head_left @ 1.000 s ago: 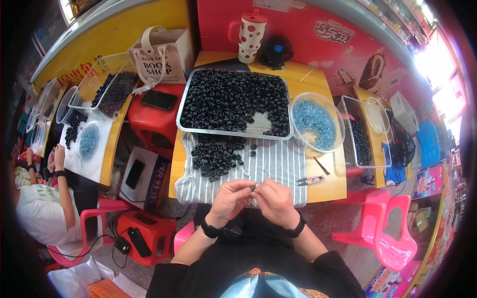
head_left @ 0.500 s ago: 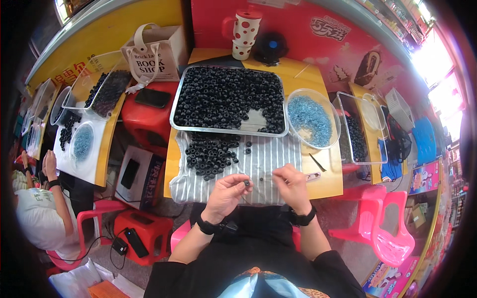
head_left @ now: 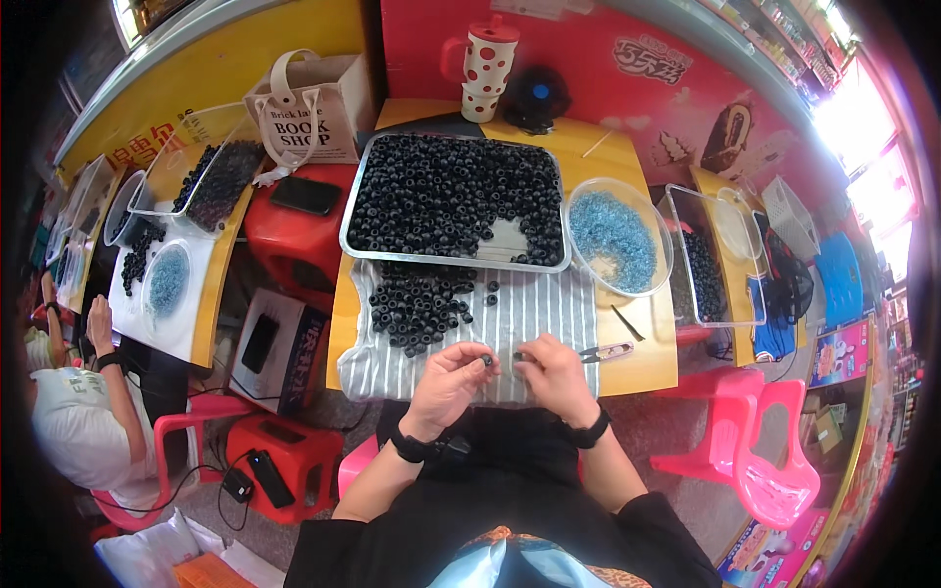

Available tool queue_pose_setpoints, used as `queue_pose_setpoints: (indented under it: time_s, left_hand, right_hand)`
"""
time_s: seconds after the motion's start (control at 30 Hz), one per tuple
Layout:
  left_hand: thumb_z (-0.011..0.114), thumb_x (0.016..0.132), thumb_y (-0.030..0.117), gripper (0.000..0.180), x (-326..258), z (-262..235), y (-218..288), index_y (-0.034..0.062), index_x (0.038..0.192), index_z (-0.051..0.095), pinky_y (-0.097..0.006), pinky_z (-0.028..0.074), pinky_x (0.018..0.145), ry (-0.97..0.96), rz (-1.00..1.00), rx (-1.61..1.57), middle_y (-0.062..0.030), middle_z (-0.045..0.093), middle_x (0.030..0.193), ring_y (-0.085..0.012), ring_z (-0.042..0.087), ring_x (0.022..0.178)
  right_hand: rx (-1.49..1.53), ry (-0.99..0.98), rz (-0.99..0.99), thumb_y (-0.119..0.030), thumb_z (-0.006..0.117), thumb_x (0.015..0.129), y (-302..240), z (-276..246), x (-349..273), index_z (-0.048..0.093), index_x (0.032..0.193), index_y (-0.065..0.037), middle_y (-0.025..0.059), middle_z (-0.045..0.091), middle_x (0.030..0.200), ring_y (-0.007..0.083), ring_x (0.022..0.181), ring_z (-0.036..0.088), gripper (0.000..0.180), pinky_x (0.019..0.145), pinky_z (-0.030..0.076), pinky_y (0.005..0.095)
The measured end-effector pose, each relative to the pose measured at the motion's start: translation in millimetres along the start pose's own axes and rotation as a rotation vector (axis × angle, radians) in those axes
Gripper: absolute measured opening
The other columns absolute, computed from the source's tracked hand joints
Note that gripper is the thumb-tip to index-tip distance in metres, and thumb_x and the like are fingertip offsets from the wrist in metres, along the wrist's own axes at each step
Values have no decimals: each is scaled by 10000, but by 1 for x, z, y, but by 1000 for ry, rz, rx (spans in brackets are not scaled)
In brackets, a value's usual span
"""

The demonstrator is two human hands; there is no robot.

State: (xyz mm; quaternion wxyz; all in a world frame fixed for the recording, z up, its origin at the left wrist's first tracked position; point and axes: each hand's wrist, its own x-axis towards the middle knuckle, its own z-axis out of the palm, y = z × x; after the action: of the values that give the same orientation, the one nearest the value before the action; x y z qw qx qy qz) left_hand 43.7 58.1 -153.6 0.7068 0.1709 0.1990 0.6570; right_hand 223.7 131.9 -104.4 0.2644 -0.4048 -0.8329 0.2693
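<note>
My left hand (head_left: 451, 387), closed in a pinch, holds a black bead (head_left: 487, 361) at its fingertips above the front of a striped grey-and-white cloth (head_left: 534, 304). Just to its right, my right hand (head_left: 556, 370) is also closed, thumb and forefinger around a small dark piece that looks like a bead. Any thread between the hands is too fine to make out. A heap of loose black beads (head_left: 417, 309) lies on the cloth beyond my left hand. Behind it stands a metal tray (head_left: 451, 261) filled with black beads, a bare patch showing at its right front.
Right of the tray sits a round clear tub (head_left: 668, 257) of pale blue beads. Black tweezers (head_left: 627, 323) and small thread snips (head_left: 610, 351) lie near the right edge. A dotted tumbler (head_left: 487, 73) and dark fan (head_left: 536, 98) stand behind. Another person (head_left: 88, 421) works at the left table.
My right hand has moved left and closed on the small dark piece on the cloth, uncovering the snips. My left hand still holds its bead in nearly the same place.
</note>
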Motion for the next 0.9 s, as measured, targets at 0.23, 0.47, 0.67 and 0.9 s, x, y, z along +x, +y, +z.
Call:
queue_pose_setpoints:
  time_s: [0.23,0.47,0.67,0.9]
  left_hand:
    - [598,923,61,206,1,-1,0,-8,1117,605,-297,495,846,1,-13,8,-115,650,1039,-192,628,950]
    - [597,924,56,205,0,-3,-1,-9,1119,603,-302,498,843,-4,-6,12,-115,651,1034,-196,630,950]
    - [594,925,50,198,1,0,0,-11,1113,604,-298,500,836,-1,0,4,-113,652,1033,-191,630,948]
    - [584,923,9,205,-1,-3,-1,-16,1124,619,-298,496,865,35,-28,-5,-88,656,1040,-170,624,964]
  right_hand:
    - [33,26,50,-81,697,762,2,-1,-1,682,854,-68,124,557,750,331,683,590,94,592,457,394]
    - [-104,-46,-28,-110,717,745,-9,2,-9,655,818,-79,97,536,788,300,688,579,101,583,455,396]
    - [93,58,-126,20,697,742,-7,10,-14,614,855,11,106,585,817,225,683,604,141,608,474,331]
    - [618,69,66,50,707,772,-29,10,0,661,851,25,68,631,774,110,686,597,95,612,469,228]
